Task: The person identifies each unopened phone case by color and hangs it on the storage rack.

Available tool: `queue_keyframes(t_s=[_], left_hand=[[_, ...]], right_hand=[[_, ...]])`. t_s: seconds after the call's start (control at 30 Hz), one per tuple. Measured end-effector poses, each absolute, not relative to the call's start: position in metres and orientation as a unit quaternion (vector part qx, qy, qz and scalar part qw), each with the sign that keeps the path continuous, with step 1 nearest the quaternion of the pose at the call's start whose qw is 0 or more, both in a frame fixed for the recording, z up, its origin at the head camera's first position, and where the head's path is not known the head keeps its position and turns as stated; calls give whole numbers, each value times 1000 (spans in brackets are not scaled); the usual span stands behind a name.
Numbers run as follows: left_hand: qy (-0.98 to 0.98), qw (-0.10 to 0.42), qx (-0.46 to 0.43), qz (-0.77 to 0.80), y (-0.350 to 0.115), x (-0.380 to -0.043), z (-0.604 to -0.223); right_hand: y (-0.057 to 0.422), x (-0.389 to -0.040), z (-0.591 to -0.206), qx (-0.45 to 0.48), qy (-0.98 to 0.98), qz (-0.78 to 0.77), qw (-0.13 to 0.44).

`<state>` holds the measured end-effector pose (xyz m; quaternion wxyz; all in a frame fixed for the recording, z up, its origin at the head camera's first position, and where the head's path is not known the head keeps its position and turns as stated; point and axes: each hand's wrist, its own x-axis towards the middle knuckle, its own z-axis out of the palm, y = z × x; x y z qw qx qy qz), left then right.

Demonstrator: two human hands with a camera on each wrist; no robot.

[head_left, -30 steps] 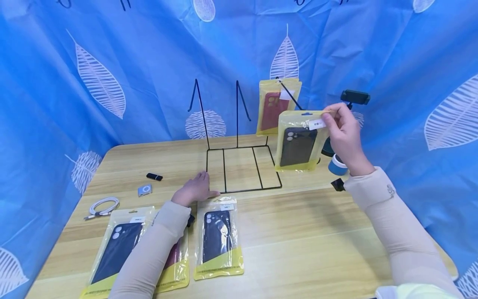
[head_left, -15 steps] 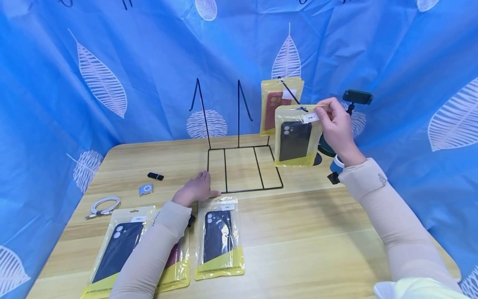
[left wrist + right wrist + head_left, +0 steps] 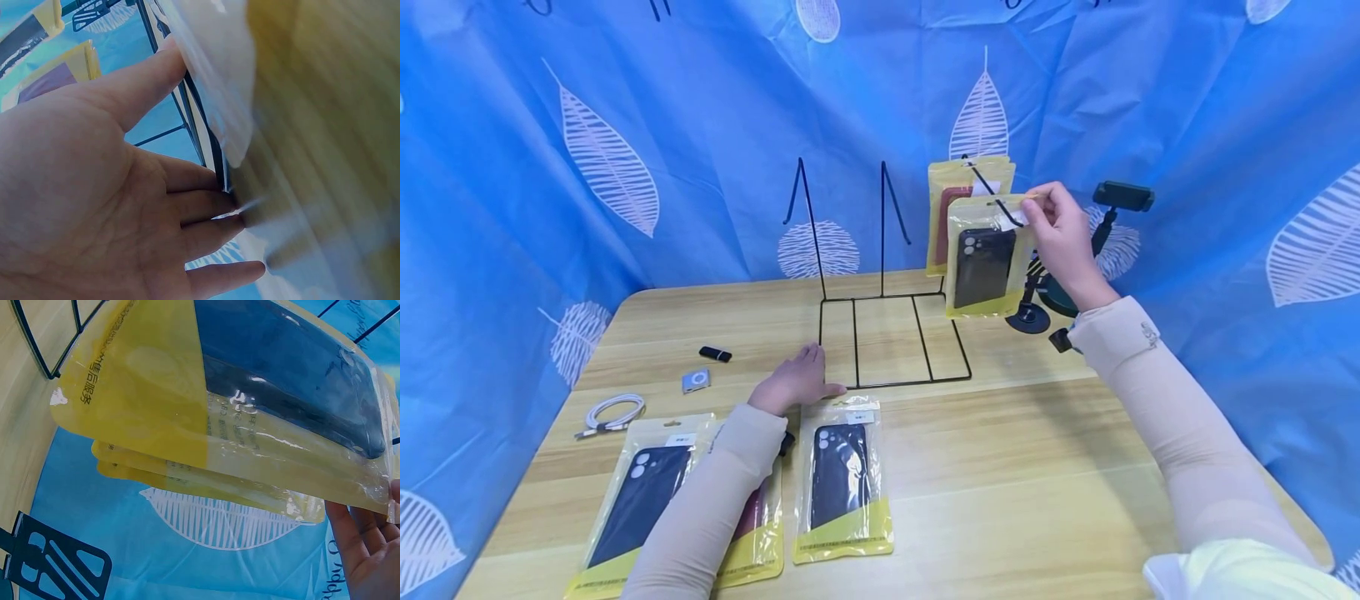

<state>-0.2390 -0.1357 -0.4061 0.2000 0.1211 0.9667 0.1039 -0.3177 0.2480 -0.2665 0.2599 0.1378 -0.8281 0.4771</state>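
My right hand (image 3: 1062, 242) pinches the top corner of a bagged black phone case (image 3: 983, 267). The tip of the rack's right hook (image 3: 1011, 217) shows in front of that bag, near its hanging hole. Behind it on the same hook hang bags with a red phone case (image 3: 942, 225). In the right wrist view, the held bag (image 3: 144, 394) overlaps the other bags (image 3: 206, 487). My left hand (image 3: 793, 382), fingers straight, rests at the front left corner of the black wire rack (image 3: 895, 384). The left wrist view shows its thumb and spread fingers (image 3: 206, 244) against the bars.
Bagged phone cases (image 3: 842, 475) lie along the table's front left, one partly under my left sleeve. A white cable (image 3: 615, 412), a small silver player (image 3: 696, 380) and a black stick (image 3: 715, 354) lie at left. A phone stand (image 3: 1123, 197) stands right of the rack.
My right hand has moved the bagged black case up, left and back, and the hook tip now shows in front of the bag. My left hand has stayed at the rack.
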Motion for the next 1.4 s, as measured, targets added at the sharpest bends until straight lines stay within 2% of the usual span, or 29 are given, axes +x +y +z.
queue_keyframes(t_s=[0.2, 0.63, 0.87, 1.03, 1.17, 1.27, 1.4], left_hand=[[966, 202, 121, 103, -136, -239, -407], [966, 211, 117, 94, -135, -241, -407], [967, 203, 117, 98, -134, -240, -407], [967, 205, 116, 102, -133, -240, -408], [966, 208, 118, 101, -133, -241, -409], [966, 204, 125, 94, -134, -241, -409], [968, 195, 130, 90, -136, -241, -411]], right_hand=[[242, -338, -267, 130, -832, 463, 276], [234, -368, -264, 69, -858, 441, 254], [233, -378, -264, 66, -861, 433, 260], [237, -372, -268, 47, -856, 451, 247], [246, -356, -276, 9, -882, 431, 190], [255, -337, -290, -8, -923, 369, 106], [256, -308, -335, 60, -960, 272, -14]])
